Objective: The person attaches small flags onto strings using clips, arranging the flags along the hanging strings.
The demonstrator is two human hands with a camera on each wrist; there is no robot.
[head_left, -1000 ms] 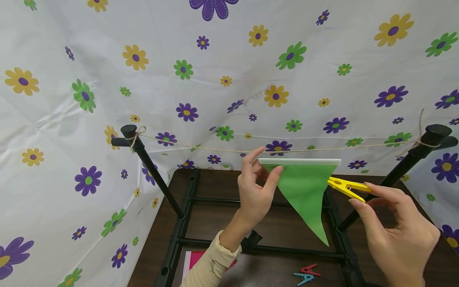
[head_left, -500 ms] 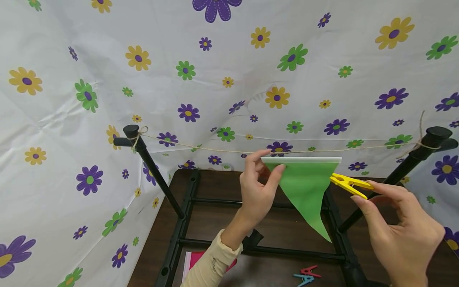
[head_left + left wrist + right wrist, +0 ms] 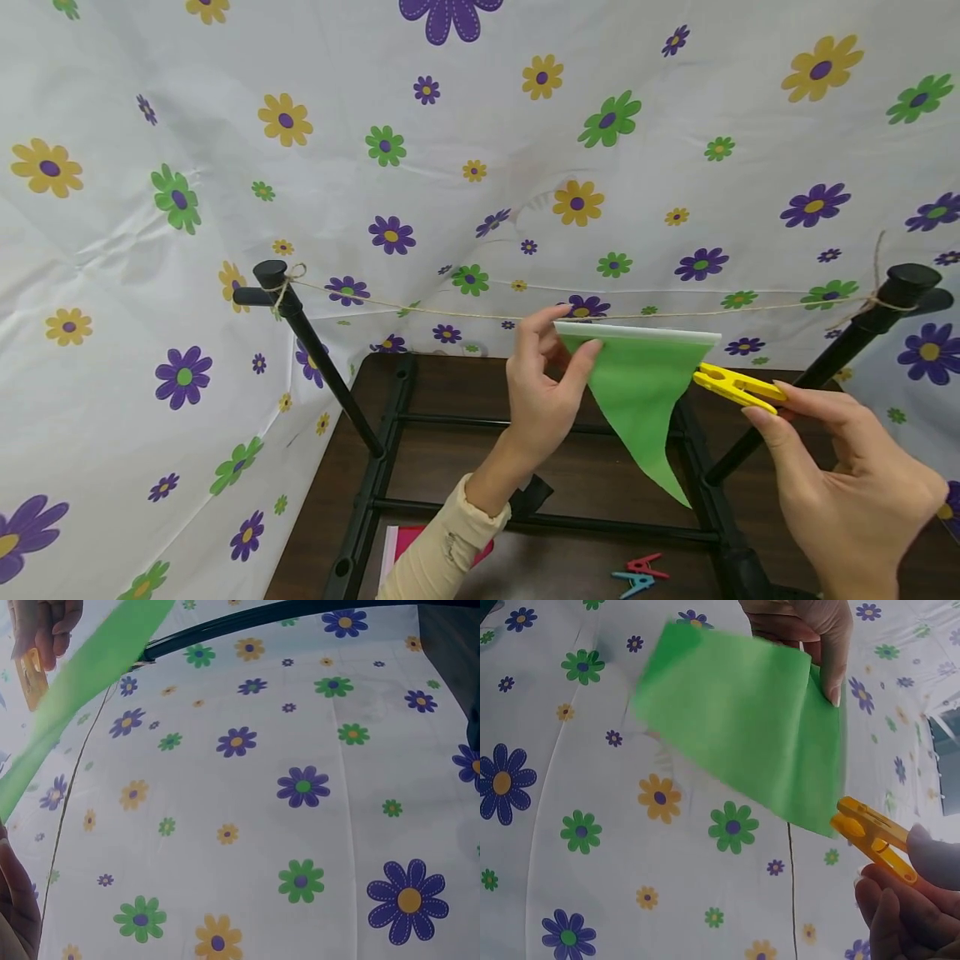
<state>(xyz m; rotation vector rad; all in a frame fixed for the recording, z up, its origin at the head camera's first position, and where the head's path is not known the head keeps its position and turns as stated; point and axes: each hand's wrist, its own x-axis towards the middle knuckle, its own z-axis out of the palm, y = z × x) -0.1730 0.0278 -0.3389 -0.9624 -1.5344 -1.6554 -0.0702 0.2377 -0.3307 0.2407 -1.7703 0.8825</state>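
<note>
Green flag held up by the string, yellow peg held beside it.

The green flag (image 3: 637,392) is pinched at its top left corner by the left hand (image 3: 543,392), thumb & fingers curled on it. The flag's white top edge is held just under the string (image 3: 450,315), which is tied between 2 black posts (image 3: 318,358). The yellow peg (image 3: 738,388) is pinched by the right hand (image 3: 847,492), its tip right at the flag's right corner. A red peg (image 3: 645,565) & a blue peg (image 3: 633,582) are seen lying on the brown table (image 3: 450,467), w/ a flowery sheet (image 3: 450,167) behind.
</note>
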